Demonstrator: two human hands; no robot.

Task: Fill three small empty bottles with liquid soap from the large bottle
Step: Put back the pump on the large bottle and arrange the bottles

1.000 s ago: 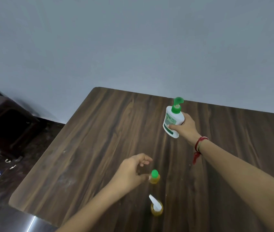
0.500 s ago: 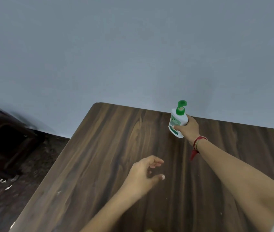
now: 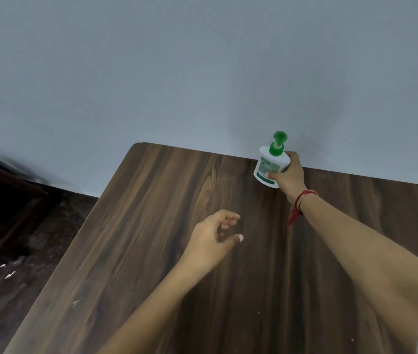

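The large white soap bottle [image 3: 270, 166] with a green pump top stands near the far edge of the dark wooden table [image 3: 151, 226], close to the wall. My right hand [image 3: 288, 177] grips its body from the right side. My left hand [image 3: 214, 237] hovers over the middle of the table with loosely curled fingers and holds nothing. No small bottles are in view.
A grey wall rises behind the table. To the left, beyond the table's edge, a dark piece of furniture [image 3: 6, 200] stands on a dark floor with small bits of litter [image 3: 1, 267].
My right hand has carried the large bottle farther back toward the wall. The view has tilted upward, so the two small bottles near me dropped out of sight. My left hand stays open.
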